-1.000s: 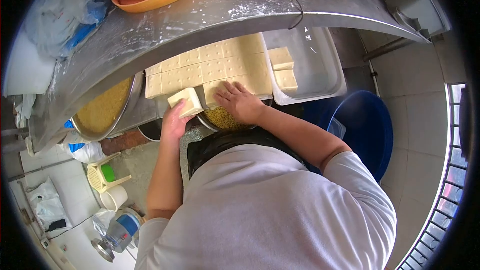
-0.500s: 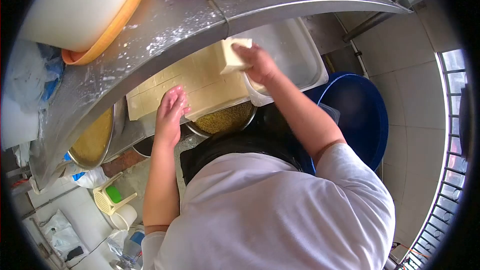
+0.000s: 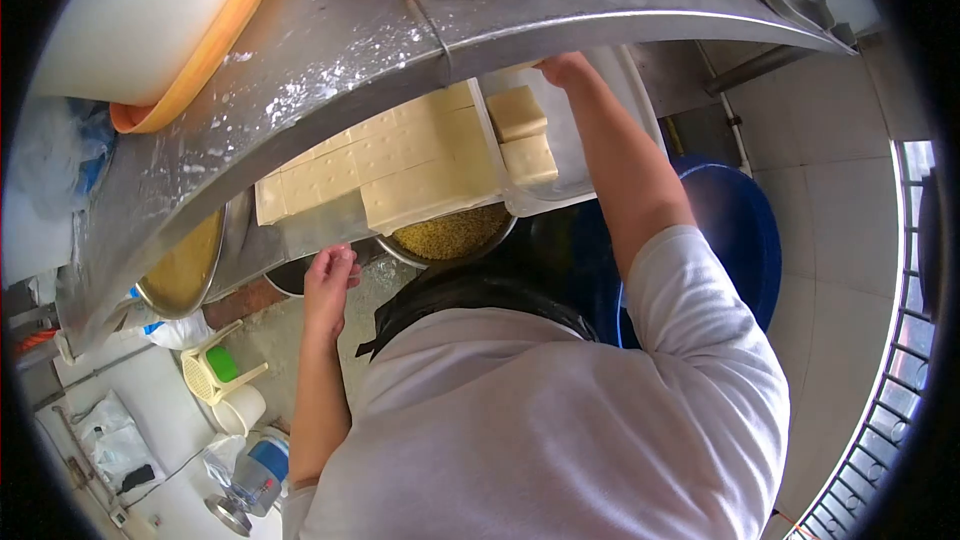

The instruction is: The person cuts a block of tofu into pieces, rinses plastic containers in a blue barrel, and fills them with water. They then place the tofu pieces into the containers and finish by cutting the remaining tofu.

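Two pale, tofu-like blocks lie one behind the other in the white tub, near its left wall. A slab of similar material, marked into squares, rests on the desk just beside the tub. Of the hands, the right hand extends over the tub's far part; the steel shelf hides its fingers, so their opening and any hold on the pale edge there cannot be told. The left hand hangs before the desk's front edge, fingers loosely curled, holding nothing.

Handling, as judged: fairly heavy, soft, wet and slippery, prone to breaking at corners. Grip should be across opposite side faces, broad and light, base supported. Edges: the shelf's lip appears to limit lifting at the rear; the tub's rim needs clearing. Open room: the tub floor right of the blocks, and the front side above the bowl.
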`<state>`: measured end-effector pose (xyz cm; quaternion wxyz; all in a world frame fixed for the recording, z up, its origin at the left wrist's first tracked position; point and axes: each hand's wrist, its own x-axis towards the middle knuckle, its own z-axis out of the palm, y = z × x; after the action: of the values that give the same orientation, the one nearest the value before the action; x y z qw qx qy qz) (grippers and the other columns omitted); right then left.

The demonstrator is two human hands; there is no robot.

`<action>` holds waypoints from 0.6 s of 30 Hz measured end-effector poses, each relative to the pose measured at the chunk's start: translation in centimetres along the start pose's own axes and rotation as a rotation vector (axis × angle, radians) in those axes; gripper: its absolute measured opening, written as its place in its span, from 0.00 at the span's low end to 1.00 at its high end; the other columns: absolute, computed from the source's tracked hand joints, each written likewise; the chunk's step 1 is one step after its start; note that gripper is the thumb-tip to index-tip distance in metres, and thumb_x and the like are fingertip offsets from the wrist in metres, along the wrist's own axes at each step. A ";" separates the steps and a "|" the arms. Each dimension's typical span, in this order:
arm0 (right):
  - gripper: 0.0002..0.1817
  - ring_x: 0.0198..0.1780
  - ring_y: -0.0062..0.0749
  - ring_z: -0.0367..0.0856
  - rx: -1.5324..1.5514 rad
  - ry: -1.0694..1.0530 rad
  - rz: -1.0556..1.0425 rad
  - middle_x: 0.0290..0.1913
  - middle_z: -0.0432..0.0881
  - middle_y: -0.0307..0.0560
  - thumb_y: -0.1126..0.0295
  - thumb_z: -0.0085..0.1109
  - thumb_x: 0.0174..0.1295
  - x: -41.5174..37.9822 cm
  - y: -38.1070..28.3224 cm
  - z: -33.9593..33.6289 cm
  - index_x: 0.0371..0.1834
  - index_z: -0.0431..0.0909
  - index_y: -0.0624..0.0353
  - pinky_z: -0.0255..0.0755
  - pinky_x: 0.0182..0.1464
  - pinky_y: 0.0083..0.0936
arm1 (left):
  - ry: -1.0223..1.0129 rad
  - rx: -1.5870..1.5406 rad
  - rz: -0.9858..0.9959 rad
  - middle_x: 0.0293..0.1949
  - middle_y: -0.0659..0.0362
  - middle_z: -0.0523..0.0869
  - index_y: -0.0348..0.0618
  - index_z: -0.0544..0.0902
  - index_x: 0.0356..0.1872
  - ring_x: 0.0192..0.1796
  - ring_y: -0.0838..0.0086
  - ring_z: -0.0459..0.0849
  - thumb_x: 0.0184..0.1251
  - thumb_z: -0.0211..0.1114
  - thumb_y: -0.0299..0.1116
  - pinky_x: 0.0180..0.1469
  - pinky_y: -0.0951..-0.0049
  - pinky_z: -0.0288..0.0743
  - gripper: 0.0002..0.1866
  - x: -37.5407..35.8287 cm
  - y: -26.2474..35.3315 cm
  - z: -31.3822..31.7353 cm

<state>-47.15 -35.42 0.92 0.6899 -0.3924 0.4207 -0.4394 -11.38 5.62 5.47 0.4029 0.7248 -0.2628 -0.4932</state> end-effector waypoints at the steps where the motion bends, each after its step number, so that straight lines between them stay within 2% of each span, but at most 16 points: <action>1: 0.19 0.52 0.37 0.87 -0.399 -0.012 -0.119 0.52 0.89 0.49 0.69 0.71 0.60 -0.4 0.0 0.2 0.53 0.88 0.66 0.80 0.51 0.36 | 0.013 0.010 0.006 0.47 0.61 0.86 0.42 0.83 0.56 0.46 0.76 0.83 0.79 0.64 0.42 0.47 0.71 0.79 0.16 -0.3 0.0 -0.1; 2: 0.20 0.51 0.37 0.87 -0.796 -0.025 -0.242 0.52 0.89 0.49 0.67 0.72 0.61 -0.8 0.1 0.4 0.54 0.87 0.66 0.80 0.51 0.35 | 0.027 0.020 0.013 0.46 0.62 0.86 0.42 0.83 0.55 0.46 0.77 0.83 0.78 0.66 0.42 0.46 0.72 0.78 0.16 -0.5 0.1 -0.1; 3: 0.20 0.51 0.37 0.87 -0.795 -0.033 -0.243 0.52 0.89 0.49 0.67 0.72 0.61 -2.1 -0.5 1.8 0.54 0.87 0.66 0.80 0.51 0.35 | 0.035 0.019 0.012 0.46 0.62 0.86 0.42 0.83 0.55 0.46 0.77 0.83 0.78 0.66 0.42 0.46 0.72 0.78 0.16 -0.5 0.0 -0.2; 5: 0.24 0.50 0.37 0.86 -0.424 0.087 0.052 0.52 0.89 0.48 0.63 0.71 0.62 -4.4 -1.7 4.4 0.58 0.85 0.65 0.79 0.51 0.38 | 0.070 0.069 0.053 0.45 0.63 0.85 0.41 0.84 0.54 0.45 0.78 0.82 0.78 0.66 0.42 0.47 0.75 0.77 0.16 -0.2 -0.3 -0.3; 6: 0.24 0.50 0.37 0.86 -0.425 0.081 0.051 0.52 0.89 0.48 0.63 0.71 0.62 -3.4 -0.5 3.8 0.58 0.85 0.65 0.79 0.51 0.38 | 0.076 0.067 0.054 0.45 0.63 0.85 0.41 0.84 0.54 0.45 0.78 0.82 0.78 0.66 0.42 0.47 0.75 0.77 0.16 0.1 -0.2 -0.2; 8: 0.26 0.50 0.40 0.86 -0.883 0.032 -0.106 0.52 0.89 0.50 0.58 0.71 0.62 -0.5 3.1 1.6 0.59 0.85 0.62 0.78 0.52 0.41 | 0.112 0.103 0.078 0.46 0.61 0.86 0.38 0.84 0.53 0.45 0.77 0.83 0.77 0.67 0.44 0.49 0.75 0.77 0.18 0.8 -0.1 0.1; 9: 0.26 0.50 0.40 0.86 -0.883 0.023 -0.104 0.52 0.89 0.50 0.58 0.71 0.62 0.1 4.1 0.9 0.59 0.85 0.62 0.78 0.52 0.41 | 0.119 0.101 0.074 0.46 0.61 0.86 0.38 0.84 0.53 0.45 0.77 0.83 0.77 0.67 0.44 0.49 0.75 0.77 0.18 1.3 -0.1 0.6; 11: 0.27 0.52 0.48 0.87 -0.858 -0.050 -0.161 0.53 0.89 0.57 0.54 0.71 0.60 0.5 5.2 0.2 0.57 0.85 0.61 0.77 0.55 0.42 | 0.220 0.297 0.242 0.46 0.57 0.87 0.35 0.83 0.55 0.48 0.72 0.83 0.78 0.65 0.43 0.51 0.72 0.77 0.19 2.9 -0.2 1.8; 12: 0.27 0.52 0.48 0.87 -0.857 -0.059 -0.162 0.53 0.89 0.57 0.54 0.71 0.60 0.4 5.2 0.6 0.57 0.85 0.61 0.77 0.55 0.42 | 0.228 0.296 0.239 0.46 0.57 0.87 0.35 0.83 0.55 0.48 0.72 0.83 0.78 0.65 0.43 0.51 0.72 0.77 0.19 4.4 -0.7 2.2; 14: 0.28 0.55 0.54 0.87 -1.126 0.041 -0.229 0.54 0.88 0.63 0.51 0.69 0.59 -0.3 4.4 1.6 0.55 0.85 0.63 0.78 0.57 0.44 | 0.268 0.524 0.280 0.50 0.50 0.87 0.31 0.82 0.55 0.55 0.62 0.84 0.76 0.66 0.49 0.59 0.63 0.76 0.26 7.6 -1.9 3.2; 15: 0.28 0.55 0.54 0.87 -1.126 0.037 -0.231 0.54 0.88 0.63 0.51 0.69 0.59 -1.1 3.9 2.1 0.55 0.85 0.63 0.78 0.57 0.44 | 0.271 0.523 0.279 0.50 0.50 0.87 0.31 0.82 0.55 0.55 0.62 0.84 0.76 0.66 0.49 0.59 0.63 0.76 0.26 7.6 -0.8 4.1; 17: 0.29 0.57 0.57 0.86 -1.161 0.098 -0.122 0.54 0.87 0.65 0.51 0.68 0.59 -2.4 2.6 2.9 0.55 0.85 0.63 0.78 0.58 0.45 | 0.271 0.809 0.189 0.62 0.33 0.80 0.25 0.76 0.62 0.72 0.39 0.70 0.71 0.64 0.60 0.74 0.43 0.60 0.40 7.5 1.0 6.7; 18: 0.29 0.57 0.57 0.86 -1.162 0.099 -0.123 0.54 0.87 0.65 0.51 0.68 0.59 -2.8 2.2 3.1 0.55 0.85 0.63 0.78 0.58 0.45 | 0.270 0.808 0.190 0.62 0.33 0.80 0.25 0.76 0.62 0.72 0.39 0.70 0.71 0.64 0.60 0.74 0.43 0.60 0.40 7.8 0.8 7.9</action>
<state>-44.39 -31.59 0.60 0.3146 -0.7088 0.6010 -0.1937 -15.73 -3.40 0.74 0.1615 0.8548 -0.4452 -0.2122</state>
